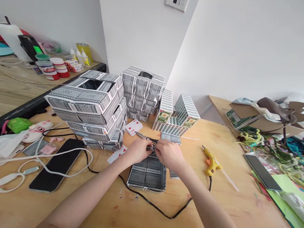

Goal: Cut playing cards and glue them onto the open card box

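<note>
My left hand and my right hand meet with fingertips pinched together at the far edge of a shallow open box made of grey-backed playing cards. A small dark bit shows between the fingers; what it is, I cannot make out. Just beyond the hands lies a metal tool, apparently scissors, partly hidden behind them. Two face-down cards lie past my right hand. Face-up cards with red hearts lie beyond my left hand, and another red card is partly behind my left wrist.
Stacked card-built boxes and another card structure stand behind, beside striped card packs. A yellow glue gun lies right, its black cord looping in front. Left is a phone with cables; right, craft scraps.
</note>
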`<action>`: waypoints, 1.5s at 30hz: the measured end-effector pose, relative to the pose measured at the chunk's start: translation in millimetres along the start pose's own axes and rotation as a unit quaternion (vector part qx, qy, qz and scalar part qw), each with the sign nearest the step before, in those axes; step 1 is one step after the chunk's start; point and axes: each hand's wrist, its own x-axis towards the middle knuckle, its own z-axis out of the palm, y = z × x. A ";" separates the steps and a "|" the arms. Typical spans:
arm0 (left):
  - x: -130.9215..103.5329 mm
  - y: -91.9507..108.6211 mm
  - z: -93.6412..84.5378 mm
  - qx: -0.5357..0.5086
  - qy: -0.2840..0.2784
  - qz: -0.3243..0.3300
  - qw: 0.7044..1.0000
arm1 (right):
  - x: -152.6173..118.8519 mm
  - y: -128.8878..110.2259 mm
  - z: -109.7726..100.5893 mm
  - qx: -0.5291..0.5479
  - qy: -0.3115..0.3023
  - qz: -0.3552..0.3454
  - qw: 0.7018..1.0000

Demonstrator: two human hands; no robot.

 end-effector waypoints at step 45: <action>0.6 -0.4 -0.3 0.010 -0.022 -0.017 1.000 | 7.6 12.3 -0.9 0.041 -0.021 -0.019 0.999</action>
